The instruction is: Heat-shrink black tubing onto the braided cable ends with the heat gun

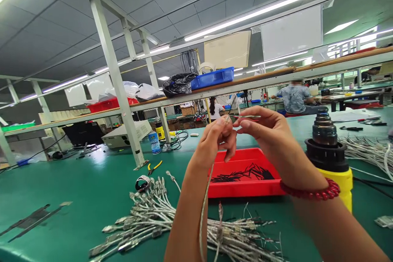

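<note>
My left hand (pixel 216 137) is closed around the end of a clear-jacketed cable (pixel 204 204), whose length hangs down along my left forearm. Thin wires fan out from the cable end above my fingers. My right hand (pixel 267 129), with a red beaded bracelet on the wrist, pinches one thin wire (pixel 250 116) just right of the left hand. Below both hands sits a red tray (pixel 245 190) with many short black tubes (pixel 258 172). In front of me lies a heap of similar cables (pixel 153 217) with plugs at the left and bare wire ends at the right.
A yellow and black heat gun (pixel 330 151) stands upright at right, beside another cable bundle (pixel 368 153). Yellow-handled pliers (pixel 154 167), a tape roll (pixel 143 183) and a blue can (pixel 154 142) are at left. A metal post (pixel 118 77) carries the shelf. Two people sit farther back.
</note>
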### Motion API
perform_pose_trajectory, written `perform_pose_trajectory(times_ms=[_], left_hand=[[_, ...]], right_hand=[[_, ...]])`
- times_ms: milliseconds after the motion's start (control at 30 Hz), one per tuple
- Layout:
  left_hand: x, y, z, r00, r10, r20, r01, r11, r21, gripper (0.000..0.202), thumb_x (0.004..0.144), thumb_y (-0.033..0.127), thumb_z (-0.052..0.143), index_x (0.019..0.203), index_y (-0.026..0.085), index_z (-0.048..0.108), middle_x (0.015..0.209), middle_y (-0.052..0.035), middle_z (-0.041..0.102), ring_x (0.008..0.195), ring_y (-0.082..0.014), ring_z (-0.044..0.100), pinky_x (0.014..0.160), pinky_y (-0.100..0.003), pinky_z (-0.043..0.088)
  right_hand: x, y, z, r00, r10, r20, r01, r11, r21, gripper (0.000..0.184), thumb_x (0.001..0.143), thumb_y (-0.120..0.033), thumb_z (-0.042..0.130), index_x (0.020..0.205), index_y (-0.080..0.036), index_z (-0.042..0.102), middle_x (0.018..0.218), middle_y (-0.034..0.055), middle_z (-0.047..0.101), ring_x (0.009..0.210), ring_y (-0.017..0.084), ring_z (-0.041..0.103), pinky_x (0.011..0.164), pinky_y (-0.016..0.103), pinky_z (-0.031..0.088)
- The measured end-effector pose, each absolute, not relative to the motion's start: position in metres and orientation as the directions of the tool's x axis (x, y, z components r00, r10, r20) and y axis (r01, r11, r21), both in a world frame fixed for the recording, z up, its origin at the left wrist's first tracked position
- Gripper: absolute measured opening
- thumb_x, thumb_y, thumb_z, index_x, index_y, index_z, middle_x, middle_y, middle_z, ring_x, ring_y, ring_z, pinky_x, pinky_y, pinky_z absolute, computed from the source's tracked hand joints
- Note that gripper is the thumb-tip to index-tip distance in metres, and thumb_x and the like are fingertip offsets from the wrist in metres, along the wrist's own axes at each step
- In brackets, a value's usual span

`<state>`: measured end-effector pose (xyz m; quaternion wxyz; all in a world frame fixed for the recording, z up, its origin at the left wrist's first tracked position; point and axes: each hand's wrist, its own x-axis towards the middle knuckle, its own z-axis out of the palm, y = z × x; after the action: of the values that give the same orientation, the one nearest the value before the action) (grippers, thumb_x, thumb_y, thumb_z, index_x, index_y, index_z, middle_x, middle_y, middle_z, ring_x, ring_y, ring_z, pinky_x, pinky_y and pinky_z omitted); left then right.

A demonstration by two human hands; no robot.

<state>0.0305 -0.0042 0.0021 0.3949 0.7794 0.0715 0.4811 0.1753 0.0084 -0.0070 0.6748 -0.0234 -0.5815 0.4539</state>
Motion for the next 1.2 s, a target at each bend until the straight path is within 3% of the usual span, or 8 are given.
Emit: perform_pose_trajectory(times_ms=[67, 233, 433, 533, 633, 800, 1033, 1200], left_hand=[[0.029, -0.004, 0.002, 0.542, 0.478, 0.692, -0.286, -0.669, 0.686, 0.035, 0.099, 0.045, 0.032, 0.073, 0.02, 0.033, 0.046, 0.011, 0.026, 0.03, -0.0053, 0.036, 0.033, -0.014, 0.028], [0.026, -0.008, 0.001, 0.586, 0.488, 0.647, -0.211, -0.679, 0.703, 0.035, 0.1, 0.044, 0.032, 0.078, 0.018, 0.042, 0.046, 0.0103, 0.031, 0.031, -0.0048, 0.039, 0.034, -0.015, 0.025], [0.029, -0.008, 0.0, 0.606, 0.507, 0.613, -0.194, -0.653, 0.732, 0.034, 0.1, 0.044, 0.034, 0.086, 0.016, 0.047, 0.046, 0.0102, 0.033, 0.031, -0.005, 0.038, 0.033, -0.017, 0.021], [0.032, -0.008, 0.0, 0.653, 0.509, 0.561, -0.162, -0.63, 0.76, 0.035, 0.099, 0.045, 0.036, 0.078, 0.018, 0.041, 0.046, 0.0103, 0.031, 0.032, -0.0047, 0.036, 0.034, -0.017, 0.025], [0.032, -0.012, 0.001, 0.692, 0.518, 0.504, -0.115, -0.61, 0.784, 0.038, 0.099, 0.046, 0.037, 0.072, 0.02, 0.034, 0.048, 0.0104, 0.029, 0.033, -0.0038, 0.036, 0.034, -0.016, 0.024], [0.025, -0.022, 0.004, 0.706, 0.55, 0.446, -0.031, -0.605, 0.795, 0.039, 0.097, 0.046, 0.04, 0.069, 0.019, 0.034, 0.048, 0.0091, 0.033, 0.033, -0.0034, 0.034, 0.032, -0.017, 0.022], [0.019, -0.019, 0.002, 0.67, 0.512, 0.537, -0.119, -0.64, 0.759, 0.031, 0.098, 0.042, 0.041, 0.077, 0.019, 0.04, 0.054, 0.0085, 0.034, 0.036, -0.0035, 0.032, 0.032, -0.014, 0.029], [0.02, -0.017, 0.001, 0.676, 0.513, 0.53, -0.144, -0.613, 0.777, 0.028, 0.098, 0.041, 0.042, 0.081, 0.018, 0.044, 0.055, 0.0085, 0.031, 0.038, -0.0036, 0.029, 0.033, -0.013, 0.033]], right_hand=[[0.173, 0.007, -0.008, -0.106, 0.62, 0.777, -0.597, 0.585, -0.548, 0.022, 0.062, -0.022, 0.086, 0.081, -0.024, 0.076, 0.074, 0.0006, 0.074, 0.07, 0.011, 0.07, 0.06, 0.018, 0.057], [0.171, 0.004, -0.008, -0.026, 0.55, 0.835, -0.546, 0.692, -0.473, 0.01, 0.067, -0.023, 0.082, 0.075, -0.025, 0.077, 0.069, -0.0009, 0.071, 0.063, 0.009, 0.065, 0.052, 0.017, 0.054], [0.173, 0.013, -0.012, -0.061, 0.529, 0.846, -0.536, 0.698, -0.475, 0.017, 0.064, -0.021, 0.085, 0.077, -0.03, 0.078, 0.073, -0.0016, 0.072, 0.069, 0.01, 0.067, 0.059, 0.018, 0.055], [0.175, 0.021, -0.014, -0.081, 0.558, 0.826, -0.587, 0.643, -0.492, 0.012, 0.061, -0.027, 0.087, 0.067, -0.026, 0.077, 0.071, -0.0008, 0.071, 0.066, 0.009, 0.065, 0.064, 0.02, 0.055], [0.175, 0.025, -0.014, -0.216, 0.534, 0.818, -0.652, 0.545, -0.528, 0.016, 0.065, -0.032, 0.085, 0.059, -0.023, 0.073, 0.061, -0.0011, 0.065, 0.061, 0.008, 0.06, 0.06, 0.019, 0.051], [0.168, 0.02, -0.015, -0.366, 0.485, 0.794, -0.756, 0.342, -0.558, 0.028, 0.072, -0.039, 0.079, 0.059, -0.018, 0.067, 0.06, -0.0021, 0.056, 0.056, 0.005, 0.05, 0.052, 0.017, 0.044], [0.161, 0.015, -0.016, -0.19, 0.482, 0.855, -0.643, 0.597, -0.48, 0.015, 0.077, -0.034, 0.075, 0.065, -0.024, 0.073, 0.064, -0.0022, 0.059, 0.066, 0.008, 0.052, 0.064, 0.022, 0.043], [0.163, 0.015, -0.015, -0.144, 0.502, 0.853, -0.586, 0.651, -0.482, 0.014, 0.073, -0.037, 0.078, 0.065, -0.026, 0.074, 0.064, -0.0007, 0.063, 0.065, 0.011, 0.054, 0.065, 0.026, 0.045]])
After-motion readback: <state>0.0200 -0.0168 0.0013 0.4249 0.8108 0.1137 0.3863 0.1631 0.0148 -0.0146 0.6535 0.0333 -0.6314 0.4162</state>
